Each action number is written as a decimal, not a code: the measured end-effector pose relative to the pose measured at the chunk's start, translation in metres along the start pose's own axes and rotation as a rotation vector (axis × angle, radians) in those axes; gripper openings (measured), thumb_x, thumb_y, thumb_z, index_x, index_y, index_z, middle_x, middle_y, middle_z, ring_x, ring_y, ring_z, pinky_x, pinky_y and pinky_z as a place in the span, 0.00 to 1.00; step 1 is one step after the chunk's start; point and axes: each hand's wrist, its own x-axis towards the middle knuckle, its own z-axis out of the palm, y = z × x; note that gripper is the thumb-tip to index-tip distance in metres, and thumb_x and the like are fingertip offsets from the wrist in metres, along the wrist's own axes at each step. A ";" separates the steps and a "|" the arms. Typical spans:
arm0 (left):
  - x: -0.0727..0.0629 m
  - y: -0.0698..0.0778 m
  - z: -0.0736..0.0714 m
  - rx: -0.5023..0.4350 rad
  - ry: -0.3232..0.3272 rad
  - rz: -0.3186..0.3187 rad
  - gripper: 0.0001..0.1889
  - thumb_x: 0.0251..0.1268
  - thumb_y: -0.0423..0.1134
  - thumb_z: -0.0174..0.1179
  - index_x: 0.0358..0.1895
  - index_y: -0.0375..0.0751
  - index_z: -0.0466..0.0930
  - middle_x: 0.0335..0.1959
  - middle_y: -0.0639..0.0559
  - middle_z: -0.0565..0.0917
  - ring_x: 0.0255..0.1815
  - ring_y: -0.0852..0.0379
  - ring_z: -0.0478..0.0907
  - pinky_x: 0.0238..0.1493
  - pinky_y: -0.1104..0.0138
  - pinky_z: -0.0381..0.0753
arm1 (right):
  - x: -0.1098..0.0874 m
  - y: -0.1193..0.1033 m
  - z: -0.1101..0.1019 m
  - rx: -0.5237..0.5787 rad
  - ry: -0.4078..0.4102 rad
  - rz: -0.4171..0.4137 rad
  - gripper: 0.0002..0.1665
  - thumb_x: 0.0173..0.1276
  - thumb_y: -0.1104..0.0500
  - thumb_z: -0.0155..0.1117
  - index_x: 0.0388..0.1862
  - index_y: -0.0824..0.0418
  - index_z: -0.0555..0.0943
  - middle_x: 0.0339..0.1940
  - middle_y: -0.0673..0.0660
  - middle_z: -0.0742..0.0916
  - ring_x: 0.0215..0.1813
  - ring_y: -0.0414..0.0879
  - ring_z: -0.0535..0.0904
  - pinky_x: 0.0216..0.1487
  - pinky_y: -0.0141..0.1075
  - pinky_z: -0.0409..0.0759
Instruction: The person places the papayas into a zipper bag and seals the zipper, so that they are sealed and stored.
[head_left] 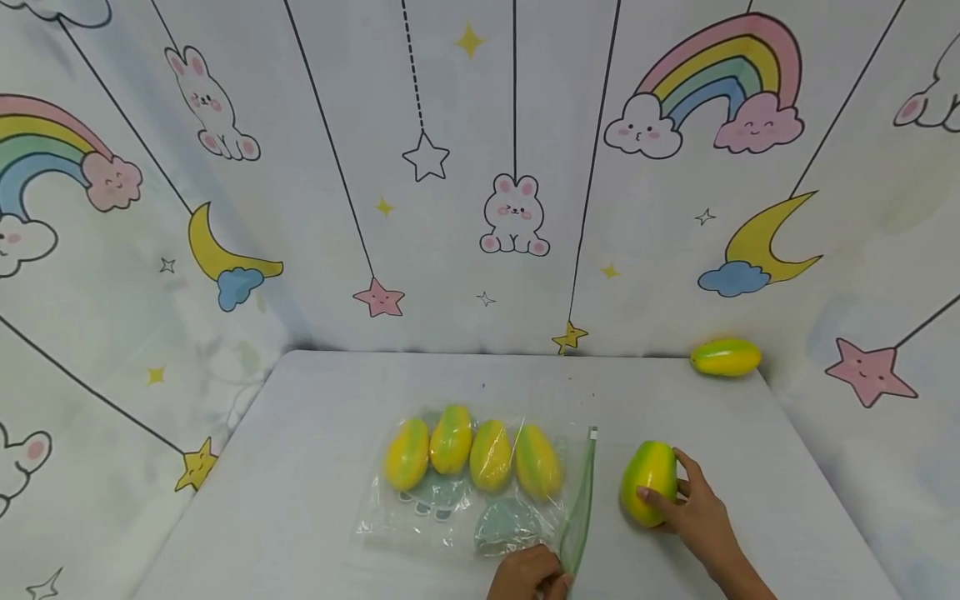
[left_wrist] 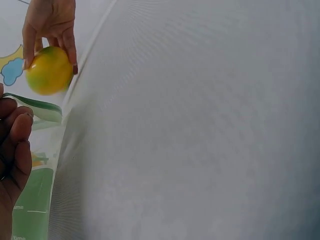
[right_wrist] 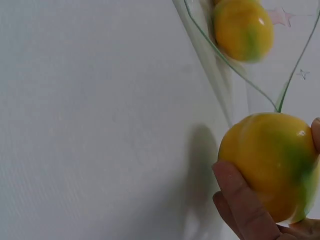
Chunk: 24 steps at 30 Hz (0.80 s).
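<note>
In the head view a clear plastic zip bag [head_left: 378, 521] with a green opening edge [head_left: 580, 508] lies flat on the white table. Several yellow-green papayas [head_left: 491, 458] sit side by side inside it. My left hand [head_left: 527, 575] pinches the near end of that green edge; the left wrist view shows its curled fingers [left_wrist: 20, 127] by the strip. To the right of the bag, my right hand [head_left: 705, 521] grips another papaya [head_left: 648, 467], thumb on one side and fingers on the other. The right wrist view shows this papaya [right_wrist: 265, 155] close up, the bag's parted mouth beyond it.
One more papaya [head_left: 726, 357] lies at the table's back right corner. White fabric walls [head_left: 450, 250] printed with rainbows, moons, stars and bunnies rise behind and at both sides. The white tabletop [head_left: 300, 433] extends around the bag.
</note>
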 end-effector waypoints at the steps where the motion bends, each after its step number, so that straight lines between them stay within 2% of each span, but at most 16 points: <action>1: 0.000 0.001 -0.001 -0.002 -0.008 -0.008 0.12 0.56 0.35 0.67 0.22 0.48 0.74 0.18 0.61 0.72 0.24 0.80 0.58 0.28 0.90 0.59 | -0.003 -0.001 0.005 0.014 -0.009 -0.001 0.68 0.59 0.33 0.67 0.79 0.62 0.37 0.69 0.82 0.64 0.62 0.70 0.74 0.41 0.41 0.85; 9: 0.002 0.007 -0.006 -0.034 -0.116 -0.135 0.10 0.63 0.37 0.63 0.24 0.50 0.76 0.19 0.64 0.72 0.23 0.80 0.60 0.26 0.89 0.60 | -0.015 -0.010 0.036 0.140 -0.049 0.003 0.60 0.60 0.40 0.70 0.79 0.56 0.46 0.66 0.78 0.71 0.50 0.56 0.84 0.39 0.42 0.86; 14: 0.003 0.009 -0.007 -0.061 -0.158 -0.182 0.10 0.66 0.38 0.61 0.25 0.50 0.76 0.20 0.65 0.72 0.23 0.80 0.61 0.26 0.88 0.62 | -0.018 -0.015 0.045 0.190 -0.047 0.000 0.59 0.59 0.40 0.71 0.78 0.54 0.47 0.65 0.77 0.72 0.50 0.55 0.84 0.39 0.43 0.86; 18: 0.004 0.009 -0.007 -0.066 -0.161 -0.184 0.10 0.66 0.38 0.61 0.24 0.50 0.76 0.20 0.65 0.72 0.23 0.80 0.61 0.26 0.88 0.62 | -0.020 -0.017 0.051 0.231 -0.051 -0.007 0.56 0.59 0.42 0.72 0.78 0.52 0.49 0.64 0.75 0.75 0.48 0.53 0.85 0.38 0.42 0.85; 24: 0.004 0.010 -0.006 -0.063 -0.104 -0.120 0.12 0.63 0.34 0.63 0.23 0.50 0.73 0.19 0.63 0.72 0.23 0.79 0.60 0.27 0.89 0.60 | -0.020 -0.020 0.060 0.218 -0.073 -0.018 0.55 0.58 0.44 0.73 0.77 0.52 0.53 0.62 0.74 0.77 0.45 0.51 0.85 0.37 0.42 0.85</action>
